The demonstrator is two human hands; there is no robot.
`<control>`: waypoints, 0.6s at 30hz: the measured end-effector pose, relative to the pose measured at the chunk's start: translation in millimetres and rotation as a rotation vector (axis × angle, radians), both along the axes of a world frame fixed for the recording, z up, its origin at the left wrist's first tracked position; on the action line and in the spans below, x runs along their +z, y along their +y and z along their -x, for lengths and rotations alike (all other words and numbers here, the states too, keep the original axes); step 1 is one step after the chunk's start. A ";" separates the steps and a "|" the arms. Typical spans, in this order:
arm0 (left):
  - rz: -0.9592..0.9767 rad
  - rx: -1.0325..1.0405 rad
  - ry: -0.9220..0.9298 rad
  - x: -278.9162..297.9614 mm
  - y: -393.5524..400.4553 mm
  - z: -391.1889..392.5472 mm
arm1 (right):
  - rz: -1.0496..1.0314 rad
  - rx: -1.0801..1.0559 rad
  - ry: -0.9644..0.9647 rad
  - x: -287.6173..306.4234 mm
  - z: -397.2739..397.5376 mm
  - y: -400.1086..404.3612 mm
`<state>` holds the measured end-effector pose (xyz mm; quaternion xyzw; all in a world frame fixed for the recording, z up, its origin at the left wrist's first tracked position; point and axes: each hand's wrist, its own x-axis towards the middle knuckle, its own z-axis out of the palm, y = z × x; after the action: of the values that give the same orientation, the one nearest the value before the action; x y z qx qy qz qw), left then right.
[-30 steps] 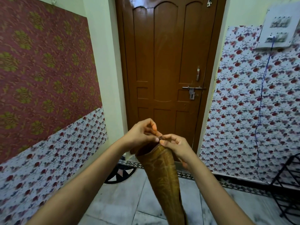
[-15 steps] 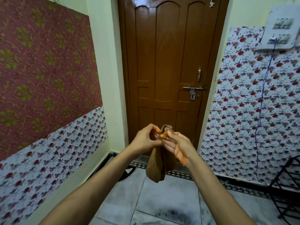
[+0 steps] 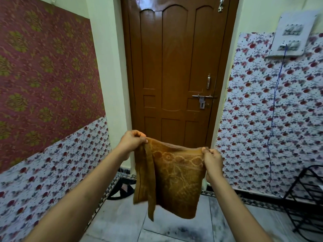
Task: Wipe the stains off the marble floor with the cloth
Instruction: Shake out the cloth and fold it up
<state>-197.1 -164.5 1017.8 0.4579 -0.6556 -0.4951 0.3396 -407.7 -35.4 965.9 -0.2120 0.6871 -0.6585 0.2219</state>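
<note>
A brown patterned cloth (image 3: 174,179) hangs spread out in the air in front of me, at chest height. My left hand (image 3: 132,141) pinches its top left corner, and my right hand (image 3: 212,159) pinches its top right corner. The cloth's left edge is folded over itself. Below it lies the pale marble floor (image 3: 122,220), with a dark smudged stain (image 3: 183,230) near the bottom of the view.
A closed brown wooden door (image 3: 174,75) stands straight ahead. Papered walls close in on both sides. A black metal rack (image 3: 307,198) stands at the right. A dark round object (image 3: 122,189) lies on the floor by the left door jamb. A blue wire (image 3: 274,119) hangs down the right wall.
The cloth was bunched between both hands held together. My hands have moved apart, the right one further right, and the cloth is now stretched out flat between them.
</note>
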 end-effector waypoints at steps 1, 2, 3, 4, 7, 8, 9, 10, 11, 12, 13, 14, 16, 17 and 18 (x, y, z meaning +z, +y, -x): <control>-0.016 -0.002 0.007 -1.2 2.7 2.6 | 0.004 0.021 -0.053 -0.4 -2.1 -0.5; -0.031 -0.009 0.014 -2.7 5.4 5.1 | 0.011 0.056 -0.100 0.4 -5.2 -0.2; -0.046 -0.022 0.020 -4.1 8.5 8.3 | 0.022 0.109 -0.136 2.5 -9.2 0.2; -0.061 -0.039 0.026 -5.1 11.9 11.5 | 0.043 0.176 -0.167 4.3 -13.8 0.0; -0.078 -0.090 0.043 -8.7 23.9 23.5 | 0.078 0.360 -0.221 14.4 -34.9 1.2; -0.077 -0.093 0.054 -9.3 27.7 26.8 | 0.082 0.384 -0.221 15.8 -40.7 0.6; -0.074 -0.087 0.067 -9.6 30.8 29.3 | 0.085 0.385 -0.216 16.0 -44.5 0.1; -0.067 -0.076 0.078 -9.5 32.8 30.4 | 0.090 0.370 -0.210 16.0 -46.8 0.5; -0.060 -0.067 0.083 -9.1 33.6 30.5 | 0.092 0.344 -0.200 15.0 -46.3 1.1; -0.057 -0.064 0.087 -8.1 34.2 29.9 | 0.100 0.320 -0.198 13.6 -44.1 1.9; -0.060 -0.067 0.095 -7.0 34.5 28.7 | 0.113 0.309 -0.202 13.1 -41.6 3.3; -0.067 -0.074 0.109 -5.7 35.5 28.0 | 0.128 0.322 -0.208 13.6 -39.9 5.5; -0.073 -0.096 0.137 -3.8 39.0 29.4 | 0.130 0.396 -0.178 14.6 -41.6 8.2; -0.069 -0.115 0.142 -3.2 41.6 31.6 | 0.123 0.432 -0.149 15.4 -45.0 8.7; -0.059 -0.138 0.140 -3.0 44.7 34.4 | 0.122 0.451 -0.127 15.0 -48.6 8.9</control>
<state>-231.5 -119.8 1014.8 0.3856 -0.6455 -0.5671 0.3362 -359.1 -26.5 980.9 -0.3311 0.5662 -0.6446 0.3929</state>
